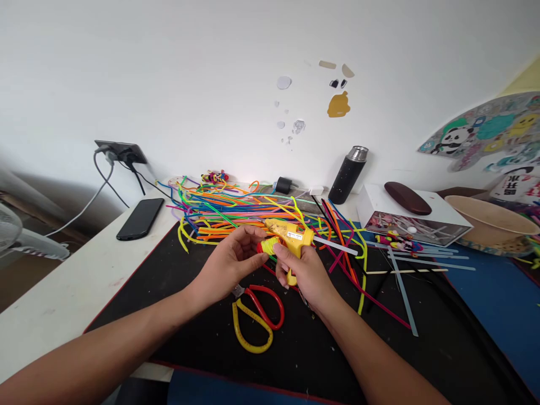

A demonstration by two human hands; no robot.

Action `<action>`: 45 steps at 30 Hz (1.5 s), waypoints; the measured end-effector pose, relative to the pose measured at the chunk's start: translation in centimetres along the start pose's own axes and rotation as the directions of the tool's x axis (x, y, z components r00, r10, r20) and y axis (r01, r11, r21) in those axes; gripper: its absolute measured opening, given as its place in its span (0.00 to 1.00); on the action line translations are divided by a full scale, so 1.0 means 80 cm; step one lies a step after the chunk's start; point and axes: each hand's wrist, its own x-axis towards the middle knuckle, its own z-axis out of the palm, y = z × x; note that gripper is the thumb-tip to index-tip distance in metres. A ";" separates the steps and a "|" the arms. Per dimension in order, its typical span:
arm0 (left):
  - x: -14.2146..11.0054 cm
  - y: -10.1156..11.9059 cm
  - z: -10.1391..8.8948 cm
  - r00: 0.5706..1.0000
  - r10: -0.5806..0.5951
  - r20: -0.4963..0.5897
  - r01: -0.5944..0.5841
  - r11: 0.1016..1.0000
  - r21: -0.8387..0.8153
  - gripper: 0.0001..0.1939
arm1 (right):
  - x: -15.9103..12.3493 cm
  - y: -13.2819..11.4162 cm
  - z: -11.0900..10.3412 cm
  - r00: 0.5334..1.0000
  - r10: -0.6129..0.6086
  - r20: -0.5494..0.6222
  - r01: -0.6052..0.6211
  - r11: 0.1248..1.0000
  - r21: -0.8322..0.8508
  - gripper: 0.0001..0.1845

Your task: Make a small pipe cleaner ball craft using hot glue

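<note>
My left hand (234, 257) pinches a small bundle of yellow fuzzy pipe cleaner (269, 245) with red at its end. Right beside it, my right hand (306, 273) is closed around the handle of a yellow glue gun (291, 233), its thumb against the bundle. A pale glue stick (335, 245) sticks out of the gun's back, and brown stains mark its nozzle end. Below the hands, on the black mat (202, 343), lie scissors (257, 318) with one red and one yellow handle. My left hand partly hides their blades.
Many coloured pipe cleaners (228, 211) spread behind the hands. A phone (140, 219) lies at left. A black flask (348, 175), a white box (415, 211) and a beige basket (489, 216) stand at back right. Loose glue sticks (403, 292) lie at right.
</note>
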 end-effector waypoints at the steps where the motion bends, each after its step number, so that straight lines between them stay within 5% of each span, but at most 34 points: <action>1: 0.000 -0.001 0.000 1.000 0.003 0.000 -0.003 1.000 0.003 0.17 | 0.000 0.000 0.000 1.000 0.000 0.001 0.000 1.000 -0.001 0.25; 45: -0.001 -0.002 -0.001 0.999 0.024 0.032 -0.024 1.000 0.016 0.17 | -0.002 -0.002 0.001 1.000 -0.012 0.019 0.013 0.999 -0.048 0.25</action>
